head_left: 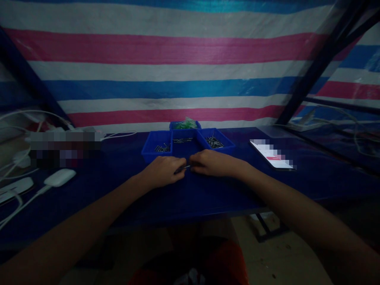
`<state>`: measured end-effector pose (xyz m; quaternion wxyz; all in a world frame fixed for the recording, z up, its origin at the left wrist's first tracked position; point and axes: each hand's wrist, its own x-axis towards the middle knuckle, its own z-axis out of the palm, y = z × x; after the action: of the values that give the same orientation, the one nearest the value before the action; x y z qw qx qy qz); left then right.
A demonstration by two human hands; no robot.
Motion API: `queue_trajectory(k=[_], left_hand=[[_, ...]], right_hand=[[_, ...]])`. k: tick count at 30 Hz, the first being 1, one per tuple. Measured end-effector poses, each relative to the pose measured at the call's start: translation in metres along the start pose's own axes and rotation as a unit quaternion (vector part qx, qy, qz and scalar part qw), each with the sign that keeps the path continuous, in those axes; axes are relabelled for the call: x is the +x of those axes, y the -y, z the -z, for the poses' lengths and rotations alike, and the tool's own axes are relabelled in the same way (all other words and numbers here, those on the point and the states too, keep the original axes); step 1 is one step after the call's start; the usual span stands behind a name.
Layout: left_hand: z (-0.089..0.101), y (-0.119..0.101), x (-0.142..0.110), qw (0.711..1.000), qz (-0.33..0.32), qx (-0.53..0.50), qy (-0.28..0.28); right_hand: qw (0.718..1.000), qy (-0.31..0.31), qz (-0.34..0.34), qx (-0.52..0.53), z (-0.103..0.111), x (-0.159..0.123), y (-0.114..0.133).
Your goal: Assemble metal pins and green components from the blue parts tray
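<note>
Hands meet at the desk's (208, 194) middle — my left hand (164, 171) and right hand (212, 163) both pinch 1 thin metal pin (184, 168) between them, just in front of 3 blue trays (187, 145) holding more pins. I see a phone (272, 155) lying right, well apart.

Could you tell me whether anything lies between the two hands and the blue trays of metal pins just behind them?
Nothing visible does. The left hand and right hand share a thin metal pin directly before the blue trays, over bare tabletop.
</note>
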<state>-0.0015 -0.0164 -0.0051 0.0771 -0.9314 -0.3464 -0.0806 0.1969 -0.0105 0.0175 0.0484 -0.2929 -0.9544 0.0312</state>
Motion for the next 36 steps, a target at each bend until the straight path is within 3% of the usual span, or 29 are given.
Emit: queue_trajectory(k=[7, 20, 36], left_hand=[[-0.003, 0.0019, 0.0008, 1.0, -0.008, 0.01, 0.007], [-0.0016, 0.0034, 0.0012, 1.0, 0.026, -0.001, 0.007], [-0.0014, 0.0043, 0.0013, 1.0, 0.019, 0.014, -0.009]], right_hand=[[1.0, -0.007, 0.0, -0.001, -0.0015, 0.0012, 0.0022], [0.994, -0.004, -0.101, -0.037, 0.0009, -0.0025, -0.0012], [0.996, -0.001, -0.077, -0.038, -0.0035, -0.0024, -0.0022]])
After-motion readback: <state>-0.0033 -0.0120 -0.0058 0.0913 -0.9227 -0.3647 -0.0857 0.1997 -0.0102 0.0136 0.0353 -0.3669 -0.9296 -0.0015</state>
